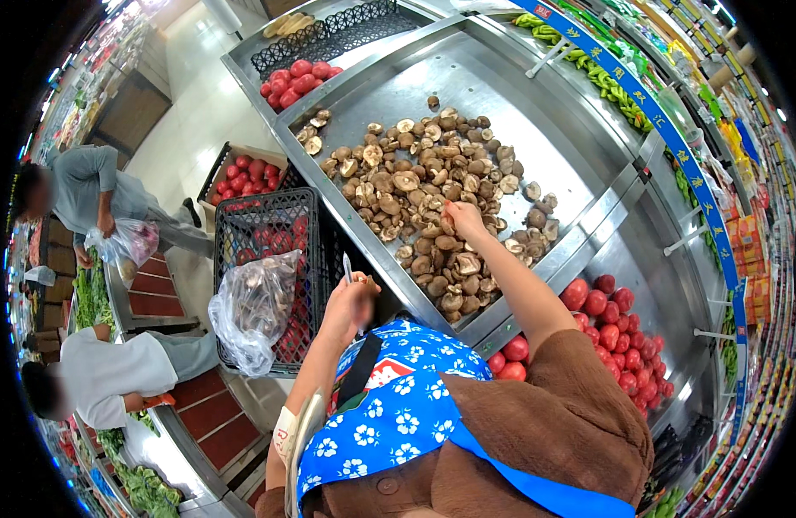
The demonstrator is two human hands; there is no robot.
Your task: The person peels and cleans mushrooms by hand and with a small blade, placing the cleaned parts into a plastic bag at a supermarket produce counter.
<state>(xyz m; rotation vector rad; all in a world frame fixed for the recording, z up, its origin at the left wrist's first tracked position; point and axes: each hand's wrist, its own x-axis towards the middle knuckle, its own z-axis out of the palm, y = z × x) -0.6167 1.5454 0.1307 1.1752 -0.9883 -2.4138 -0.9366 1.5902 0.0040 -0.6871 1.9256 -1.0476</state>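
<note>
My right hand [465, 221] reaches into a loose heap of shiitake mushrooms [391, 204] spread on a metal display tray [540, 123]. Its fingers are drawn together around a mushroom on the heap. Nearer my body, my left hand [346, 311] is closed around a slender pale tool [347, 267], pen-like, with its tip pointing up. A small brown piece [370, 283], apparently mushroom, shows at the same fingers; part of this hand is blurred. Left of it, a clear plastic bag [252, 311] of mushrooms rests on a black plastic crate [268, 197].
Tomatoes [301, 76] fill part of the far tray, and more red tomatoes [608, 337] lie in the right tray. A box of tomatoes [248, 176] stands behind the crate. Two people, one with a plastic bag [129, 243], are at the left by a vegetable stand.
</note>
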